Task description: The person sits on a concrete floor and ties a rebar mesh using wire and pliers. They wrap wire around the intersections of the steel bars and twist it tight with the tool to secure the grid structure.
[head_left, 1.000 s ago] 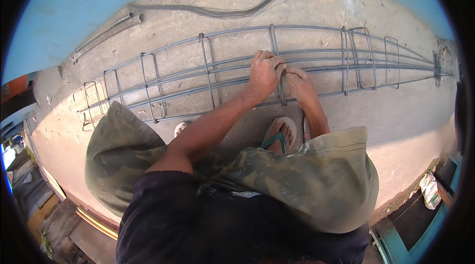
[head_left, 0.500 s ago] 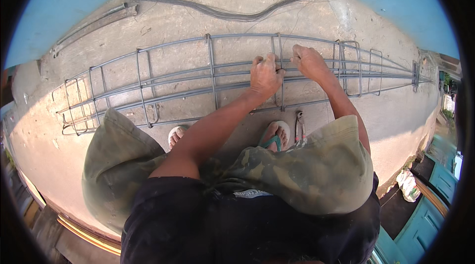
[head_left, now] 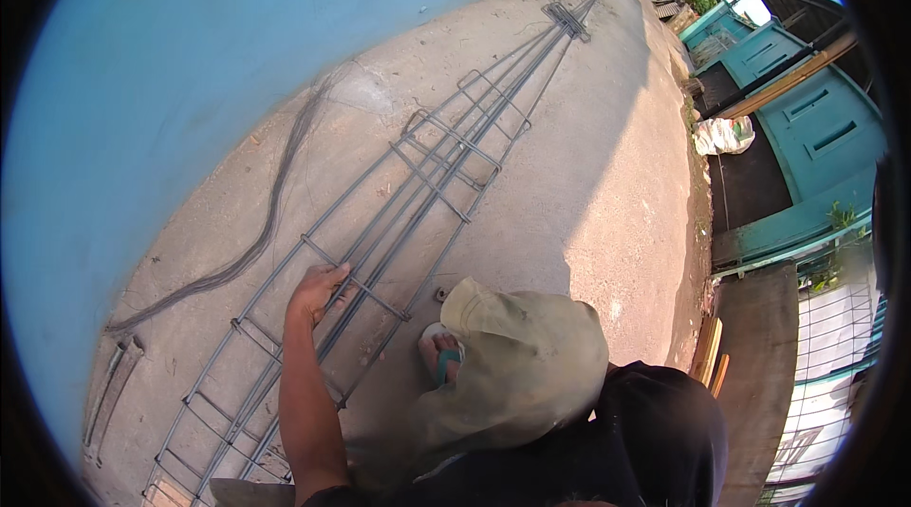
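A long cage of steel rebar [head_left: 387,211] lies on the concrete, its lengthwise bars crossed by bent rectangular stirrups [head_left: 432,179]. My left hand [head_left: 319,292] is at a stirrup near the cage's middle, fingers curled round the bars there. My right hand is out of sight; only the dark sleeve [head_left: 664,412] shows on that side. Beside my knee, the jaw end of a pair of pincers [head_left: 441,295] peeks out, its handles hidden. My sandalled foot [head_left: 442,353] rests close to the cage.
A bundle of thin tie wire [head_left: 275,213] curves along the floor by the blue wall [head_left: 190,80]. Narrow metal lengths [head_left: 112,393] lie at lower left. On the right are a turquoise gate [head_left: 826,127], a white sack [head_left: 724,136] and timber pieces [head_left: 707,350].
My view has swung to the right, along the cage toward its far end. My right hand has left the bars and gone out of view. My left hand remains at the cage.
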A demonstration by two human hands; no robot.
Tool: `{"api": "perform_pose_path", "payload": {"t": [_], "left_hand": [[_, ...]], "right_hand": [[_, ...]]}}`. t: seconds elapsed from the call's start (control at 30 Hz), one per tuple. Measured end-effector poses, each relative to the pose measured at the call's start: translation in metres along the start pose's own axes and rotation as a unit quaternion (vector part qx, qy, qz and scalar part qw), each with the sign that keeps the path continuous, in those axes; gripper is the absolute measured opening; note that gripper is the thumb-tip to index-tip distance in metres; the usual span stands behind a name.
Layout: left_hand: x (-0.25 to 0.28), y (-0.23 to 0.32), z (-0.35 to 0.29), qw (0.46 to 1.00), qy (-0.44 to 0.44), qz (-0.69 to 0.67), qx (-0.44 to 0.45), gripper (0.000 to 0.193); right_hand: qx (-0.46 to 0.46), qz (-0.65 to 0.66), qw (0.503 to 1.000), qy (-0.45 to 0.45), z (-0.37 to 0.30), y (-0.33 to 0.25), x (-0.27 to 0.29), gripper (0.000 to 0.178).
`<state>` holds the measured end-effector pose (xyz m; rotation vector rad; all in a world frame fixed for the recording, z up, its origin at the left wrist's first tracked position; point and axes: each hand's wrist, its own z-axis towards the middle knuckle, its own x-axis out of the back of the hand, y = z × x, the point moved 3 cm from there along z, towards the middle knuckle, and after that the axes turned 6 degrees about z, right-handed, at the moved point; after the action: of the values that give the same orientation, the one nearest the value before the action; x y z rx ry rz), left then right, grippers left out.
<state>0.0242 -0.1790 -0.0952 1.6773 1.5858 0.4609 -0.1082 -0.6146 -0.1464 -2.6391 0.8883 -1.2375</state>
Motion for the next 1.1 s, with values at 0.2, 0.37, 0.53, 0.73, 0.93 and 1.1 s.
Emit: {"api": "perform_pose_path", "payload": {"t": [0.2,0.37,0.53,0.73,0.93,1.1], "left_hand": [[0.007,-0.014,0.009,0.999,0.015,0.039,-0.008,0.042],[0.002,-0.013,0.012,1.000,0.014,-0.001,-0.013,0.040],[0.026,-0.025,0.015,0.999,-0.033,-0.040,-0.012,0.041],[0.014,-0.030,0.025,0.996,-0.053,-0.068,-0.028,0.040],[0.013,-0.031,0.024,0.991,-0.057,-0.111,-0.040,0.037],[0.013,-0.032,0.023,0.993,-0.050,-0.096,-0.042,0.035]], "right_hand": [[-0.072,0.045,0.996,0.011,-0.007,0.052,-0.015,0.023],[0.032,0.267,0.963,0.034,0.021,-0.044,0.021,0.022],[0.127,0.410,0.899,-0.090,-0.049,-0.216,0.124,0.010],[0.195,0.126,0.945,-0.230,-0.027,-0.250,0.126,0.032],[0.398,-0.469,0.784,-0.083,-0.028,-0.355,0.102,0.054],[0.361,-0.597,0.709,-0.104,-0.046,-0.385,0.092,0.048]]}}
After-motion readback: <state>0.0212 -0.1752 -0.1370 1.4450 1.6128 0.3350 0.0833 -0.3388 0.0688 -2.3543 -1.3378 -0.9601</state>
